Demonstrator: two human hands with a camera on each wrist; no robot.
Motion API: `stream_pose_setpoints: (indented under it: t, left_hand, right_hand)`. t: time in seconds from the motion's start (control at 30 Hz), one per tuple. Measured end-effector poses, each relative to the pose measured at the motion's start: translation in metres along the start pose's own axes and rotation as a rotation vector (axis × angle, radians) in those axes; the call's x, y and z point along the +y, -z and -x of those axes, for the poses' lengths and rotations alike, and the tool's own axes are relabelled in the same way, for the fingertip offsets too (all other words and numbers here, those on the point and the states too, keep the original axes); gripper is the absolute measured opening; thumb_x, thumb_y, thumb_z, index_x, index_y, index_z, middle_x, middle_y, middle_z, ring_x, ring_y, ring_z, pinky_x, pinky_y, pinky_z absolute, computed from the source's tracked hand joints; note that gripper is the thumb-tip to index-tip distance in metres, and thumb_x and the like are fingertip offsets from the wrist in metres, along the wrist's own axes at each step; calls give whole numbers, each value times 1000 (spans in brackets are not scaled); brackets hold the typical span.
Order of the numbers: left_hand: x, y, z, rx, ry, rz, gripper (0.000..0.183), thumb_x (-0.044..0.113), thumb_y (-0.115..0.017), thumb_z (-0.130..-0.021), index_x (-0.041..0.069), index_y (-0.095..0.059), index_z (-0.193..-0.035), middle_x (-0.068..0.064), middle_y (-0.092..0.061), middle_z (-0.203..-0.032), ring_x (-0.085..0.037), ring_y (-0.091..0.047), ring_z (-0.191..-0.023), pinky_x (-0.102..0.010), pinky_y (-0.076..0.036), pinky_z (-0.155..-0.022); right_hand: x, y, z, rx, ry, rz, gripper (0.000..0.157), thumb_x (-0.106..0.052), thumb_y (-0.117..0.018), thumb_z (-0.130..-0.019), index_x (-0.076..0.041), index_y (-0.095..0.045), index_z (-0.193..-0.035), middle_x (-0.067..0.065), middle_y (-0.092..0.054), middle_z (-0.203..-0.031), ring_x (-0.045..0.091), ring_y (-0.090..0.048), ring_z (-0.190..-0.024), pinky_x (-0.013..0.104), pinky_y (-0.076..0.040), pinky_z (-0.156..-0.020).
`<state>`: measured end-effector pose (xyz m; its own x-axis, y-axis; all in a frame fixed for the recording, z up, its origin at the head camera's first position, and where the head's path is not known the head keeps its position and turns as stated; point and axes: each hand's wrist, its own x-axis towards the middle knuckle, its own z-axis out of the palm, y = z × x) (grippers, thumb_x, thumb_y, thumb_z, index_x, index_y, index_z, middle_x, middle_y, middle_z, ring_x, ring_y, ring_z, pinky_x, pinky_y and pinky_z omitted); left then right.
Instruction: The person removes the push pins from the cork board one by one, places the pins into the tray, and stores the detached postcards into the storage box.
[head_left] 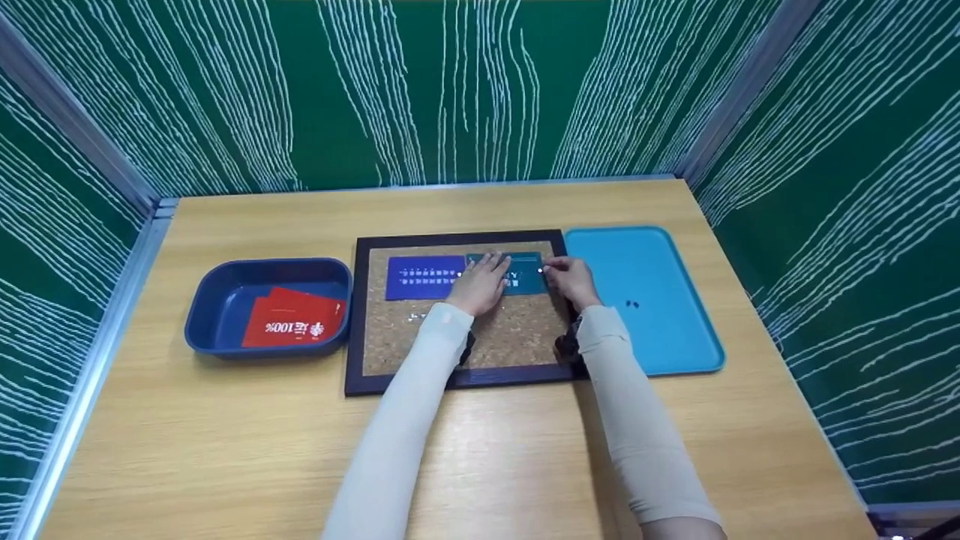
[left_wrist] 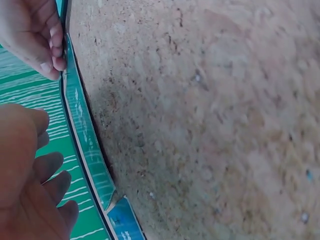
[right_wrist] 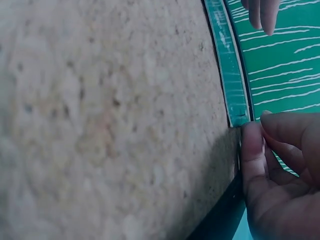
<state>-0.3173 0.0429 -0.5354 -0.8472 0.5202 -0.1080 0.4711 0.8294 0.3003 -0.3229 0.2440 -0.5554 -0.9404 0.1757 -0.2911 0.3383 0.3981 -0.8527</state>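
A teal-green card [head_left: 530, 279] lies on the framed cork board [head_left: 510, 330], to the right of a purple-blue card [head_left: 424, 277]. My left hand [head_left: 480, 287] rests over the green card's left part, its fingers extended. At that card's right edge my right hand [head_left: 571, 281] pinches a small whitish pushpin [head_left: 540, 270] between thumb and finger. In the right wrist view these fingertips [right_wrist: 252, 137] meet the green card's corner [right_wrist: 239, 117], and they mostly hide the pin. Another white pin head [head_left: 459, 275] shows between the two cards.
Small shiny pieces [head_left: 415, 318] lie on the cork below the purple-blue card. On the left, a dark blue bin [head_left: 214, 300] holds red cards [head_left: 289, 319]. A light blue tray [head_left: 645, 262] adjoins the board's right side, with small dark marks [head_left: 632, 304]. Green panels [head_left: 420, 90] enclose the table.
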Motion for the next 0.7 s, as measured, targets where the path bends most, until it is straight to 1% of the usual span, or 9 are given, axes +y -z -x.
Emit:
stream_pose_setpoints:
  t: [0.17,0.4,0.57,0.7]
  left_hand:
    - [0,-2,-2,-13,-10,21,49,26,-37,-105,12,-30,-151,-9,-25,-159,-26,-22,-147,-42,-22,-121]
    - [0,-7,-3,-6,-12,28,46,26,-37,-105,11,-37,-148,-9,-31,-157,-26,-27,-146,-42,-26,-120]
    - [-1,-12,-3,2,-13,38,44,23,-38,-104,8,-42,-146,-11,-33,-155,-28,-28,-145,-43,-28,-119]
    - [-2,-14,-3,0,-17,44,43,20,-39,-104,8,-42,-145,-11,-32,-156,-28,-27,-145,-43,-27,-119]
  right_hand:
    - [-1,-2,0,8,6,48,30,-15,-52,-99,-5,-63,-125,16,-64,-119,23,-62,-96,31,-54,-78]
    - [-1,-4,0,21,45,110,29,-15,-54,-98,-4,-64,-123,16,-64,-122,29,-65,-104,38,-56,-88]
    - [-3,-4,1,20,35,128,27,-16,-54,-98,-4,-65,-120,16,-64,-120,29,-64,-102,38,-56,-87]
    - [-2,-5,0,33,43,150,26,-17,-55,-98,-4,-67,-117,16,-66,-115,27,-64,-97,36,-56,-82]
